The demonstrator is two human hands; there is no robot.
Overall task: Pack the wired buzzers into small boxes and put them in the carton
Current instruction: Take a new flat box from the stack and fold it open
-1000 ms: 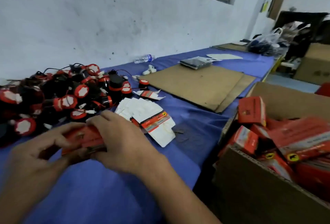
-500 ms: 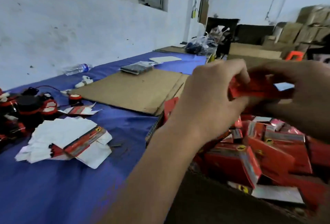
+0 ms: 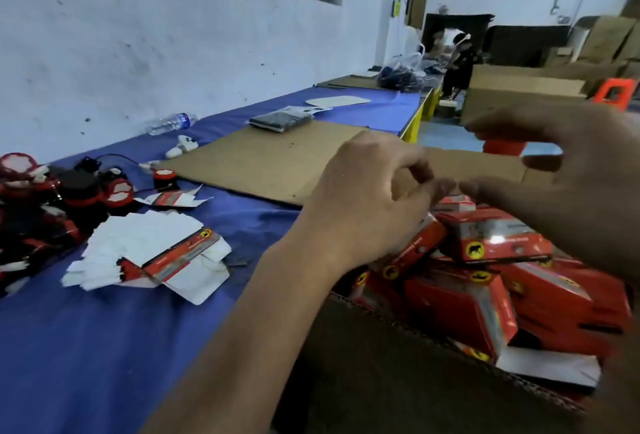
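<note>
Over the carton (image 3: 398,374), closest to me, both of my hands hang in the air with nothing in them. My left hand (image 3: 367,205) sits above the carton's left corner, its fingers loosely bent and its fingertips nearly meeting those of my right hand (image 3: 568,184), which has its fingers spread apart above the pile. Below them the small red boxes (image 3: 485,281) lie jumbled at all angles inside the carton, the topmost one (image 3: 495,238) just under my fingertips. The carton's raw corrugated front edge runs across the lower right, pressed against the side of the table (image 3: 86,347).

To my left, the blue cloth has an open stretch between my forearm and a fanned stack of flat box blanks (image 3: 149,253), white sides up. Left of those, at the frame's edge, the heap of red and black wired buzzers (image 3: 52,198) waits, wires tangled; one folded blank (image 3: 173,198) lies beside it.

Further along, a flat cardboard sheet (image 3: 263,160) covers the middle of the table, its near edge close to the carton's far flap. Beyond it I see a dark packet (image 3: 280,120), a water bottle (image 3: 171,123) lying by the wall, and a white sheet (image 3: 337,101). At the far end sit a plastic bag (image 3: 398,75) and a seated person (image 3: 459,65), with more cardboard cartons (image 3: 519,91) on the floor to the right.
</note>
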